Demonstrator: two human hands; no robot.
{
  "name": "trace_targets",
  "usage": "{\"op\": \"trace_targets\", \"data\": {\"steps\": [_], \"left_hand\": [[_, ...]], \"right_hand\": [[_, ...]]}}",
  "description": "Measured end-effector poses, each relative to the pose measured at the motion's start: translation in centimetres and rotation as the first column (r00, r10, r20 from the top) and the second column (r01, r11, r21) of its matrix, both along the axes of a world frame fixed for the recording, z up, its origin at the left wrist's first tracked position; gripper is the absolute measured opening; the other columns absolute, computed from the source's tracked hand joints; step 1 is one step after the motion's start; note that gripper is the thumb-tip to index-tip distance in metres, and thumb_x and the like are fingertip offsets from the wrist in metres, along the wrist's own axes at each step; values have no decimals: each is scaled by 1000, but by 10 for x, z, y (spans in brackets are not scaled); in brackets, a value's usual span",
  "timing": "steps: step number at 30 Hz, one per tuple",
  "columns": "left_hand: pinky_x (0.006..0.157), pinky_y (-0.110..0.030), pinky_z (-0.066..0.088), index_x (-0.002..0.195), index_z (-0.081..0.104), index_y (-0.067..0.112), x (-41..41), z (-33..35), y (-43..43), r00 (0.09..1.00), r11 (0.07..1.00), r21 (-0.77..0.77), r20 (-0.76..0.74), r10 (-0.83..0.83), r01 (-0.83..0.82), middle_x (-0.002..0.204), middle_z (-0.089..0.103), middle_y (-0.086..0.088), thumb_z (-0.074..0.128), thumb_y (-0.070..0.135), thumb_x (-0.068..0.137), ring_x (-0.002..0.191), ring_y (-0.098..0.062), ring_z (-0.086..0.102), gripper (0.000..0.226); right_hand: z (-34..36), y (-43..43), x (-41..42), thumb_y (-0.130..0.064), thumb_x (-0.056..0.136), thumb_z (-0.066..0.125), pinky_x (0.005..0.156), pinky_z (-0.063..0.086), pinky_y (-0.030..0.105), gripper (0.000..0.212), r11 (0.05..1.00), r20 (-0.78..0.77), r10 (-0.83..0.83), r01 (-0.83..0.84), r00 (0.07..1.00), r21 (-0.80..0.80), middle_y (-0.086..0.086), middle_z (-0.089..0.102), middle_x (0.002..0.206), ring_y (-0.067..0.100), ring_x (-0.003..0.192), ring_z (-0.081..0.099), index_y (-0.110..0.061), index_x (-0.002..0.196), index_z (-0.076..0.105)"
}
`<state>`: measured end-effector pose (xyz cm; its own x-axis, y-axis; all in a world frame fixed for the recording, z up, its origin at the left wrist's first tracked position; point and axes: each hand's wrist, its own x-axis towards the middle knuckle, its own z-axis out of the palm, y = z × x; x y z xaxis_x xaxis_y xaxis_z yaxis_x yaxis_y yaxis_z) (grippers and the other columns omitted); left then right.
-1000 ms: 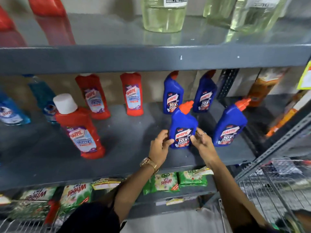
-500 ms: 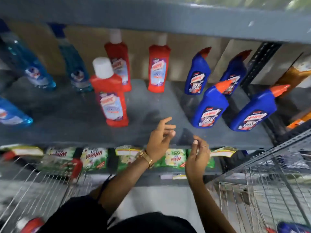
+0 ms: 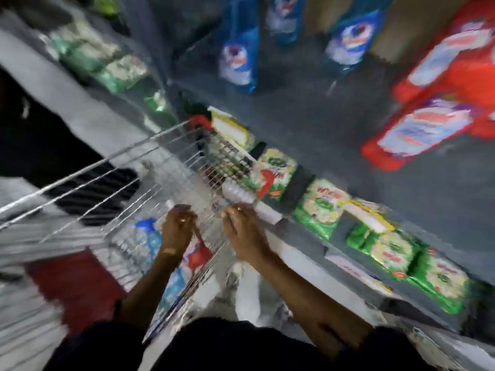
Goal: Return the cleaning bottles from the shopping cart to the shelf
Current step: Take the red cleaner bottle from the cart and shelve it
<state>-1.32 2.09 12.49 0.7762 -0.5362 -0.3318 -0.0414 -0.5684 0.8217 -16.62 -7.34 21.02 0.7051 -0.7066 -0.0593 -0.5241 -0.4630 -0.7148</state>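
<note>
The frame is heavily blurred. The wire shopping cart [image 3: 115, 167] fills the lower left. Inside it lie a pale blue bottle with a blue cap [image 3: 150, 236] and a bottle with a red top [image 3: 199, 254]. My left hand [image 3: 178, 231] hangs over the basket just above them, fingers bent down, holding nothing I can see. At the cart's right rim, beside the shelf edge, my right hand [image 3: 241, 231] is also empty. On the grey shelf [image 3: 321, 116] stand blue bottles [image 3: 238, 60] at the top and red bottles [image 3: 417, 129] on the right.
Green detergent packets [image 3: 321, 210] line the lower shelf under the grey one, right against the cart's far side. More green packets [image 3: 107, 62] sit at the upper left. A red patch of floor or mat [image 3: 75, 285] shows below the cart.
The view has swung down and left from the shelf to the cart. Both hands have left the shelf edge and now hang over the cart basket.
</note>
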Motion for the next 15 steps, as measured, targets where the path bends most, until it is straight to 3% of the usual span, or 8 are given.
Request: {"op": "trace_targets", "data": {"steps": [3, 6, 9, 12, 15], "left_hand": [[86, -49, 50, 111, 56, -4, 17, -53, 32, 997, 953, 303, -59, 44, -24, 108, 63, -35, 60, 16, 88, 101, -49, 62, 31], [88, -43, 44, 113, 53, -12, 18, -90, 44, 986, 878, 478, -152, 69, 12, 116, 60, -36, 62, 22, 88, 109, -46, 58, 42], [84, -45, 45, 111, 53, -13, 19, -119, 54, 965, 864, 503, -233, 121, 13, 113, 60, -33, 64, 28, 86, 105, -42, 59, 48], [79, -40, 49, 107, 54, -2, 28, -143, 54, 924, 902, 432, -340, 173, -9, 104, 62, -18, 70, 39, 75, 98, -29, 62, 54], [84, -37, 51, 113, 54, -11, 34, -155, 51, 893, 892, 449, -379, 243, -52, 114, 61, -31, 66, 25, 79, 111, -40, 60, 50]], "right_hand": [[-25, 13, 41, -27, 94, 35, 87, 44, 44, 38, 992, -217, 124, -126, 968, 5, 23, 69, 97, 38, 96, 60, -2, 96, 64], [-42, 21, 55, -28, 96, 37, 87, 41, 43, 35, 964, -456, 157, -236, 876, -123, 17, 70, 101, 34, 100, 59, -7, 95, 65], [-53, 23, 61, -31, 96, 35, 85, 41, 44, 38, 945, -534, 77, -232, 842, -229, 17, 71, 100, 34, 102, 59, -7, 95, 65], [-60, 23, 66, -34, 98, 28, 84, 42, 45, 42, 931, -586, 51, -251, 809, -265, 16, 71, 100, 34, 100, 59, -10, 99, 63], [-63, 24, 65, -34, 98, 29, 85, 42, 45, 40, 928, -591, 70, -270, 804, -258, 13, 72, 99, 33, 102, 59, -11, 100, 62]]}}
